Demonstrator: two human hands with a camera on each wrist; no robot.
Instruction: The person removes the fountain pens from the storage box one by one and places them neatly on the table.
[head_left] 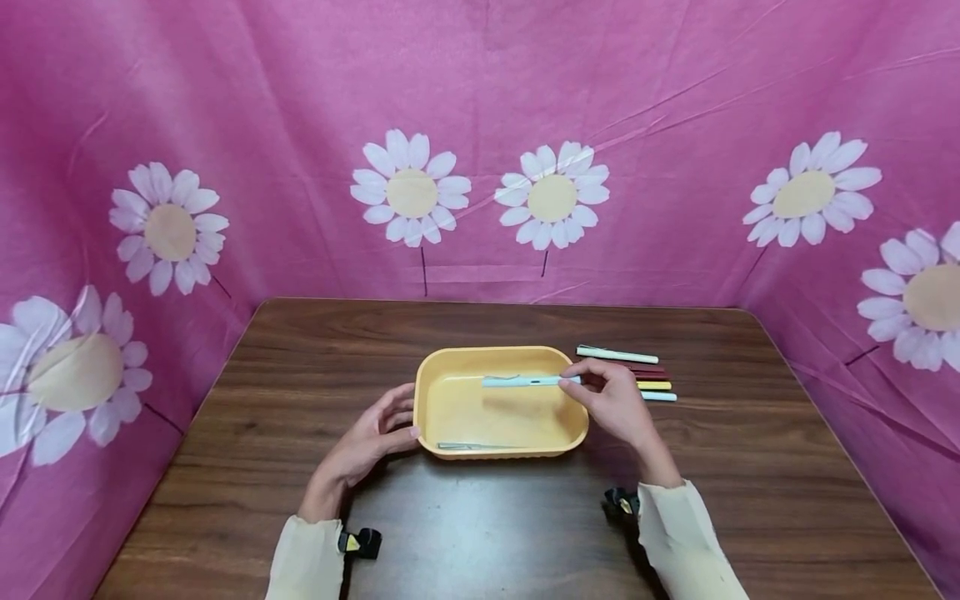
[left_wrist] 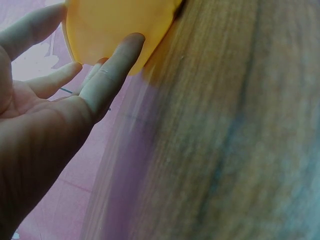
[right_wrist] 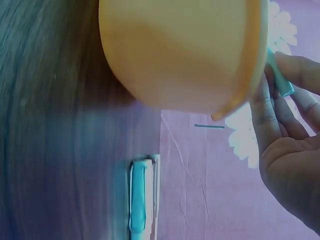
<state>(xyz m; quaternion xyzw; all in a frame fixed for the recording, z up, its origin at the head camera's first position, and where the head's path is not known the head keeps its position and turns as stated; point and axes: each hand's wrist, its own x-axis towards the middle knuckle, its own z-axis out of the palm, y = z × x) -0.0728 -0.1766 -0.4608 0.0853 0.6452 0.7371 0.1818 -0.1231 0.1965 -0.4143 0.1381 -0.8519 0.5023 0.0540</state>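
Observation:
My right hand (head_left: 613,402) pinches a light blue pen (head_left: 517,382) by its right end, above the right part of a yellow tray (head_left: 501,354). In the right wrist view the end of this pen (right_wrist: 284,82) shows between thumb and fingers, beside the tray wall (right_wrist: 175,75). At the tray's left end, my left hand (head_left: 371,435) rests its fairly straight fingers and thumb against the outer wall. The left wrist view shows these spread fingers (left_wrist: 112,75) touching the wall. Another pen (head_left: 472,447) lies inside the tray along the near wall, partly hidden by the rim.
Right of the tray several pens lie in a row: a pale one (head_left: 618,354) farthest back, dark red ones (head_left: 651,373), a yellow one (head_left: 656,386) and a light blue one (head_left: 660,397). The wooden table (head_left: 337,350) is backed by a pink flowered cloth (head_left: 480,83).

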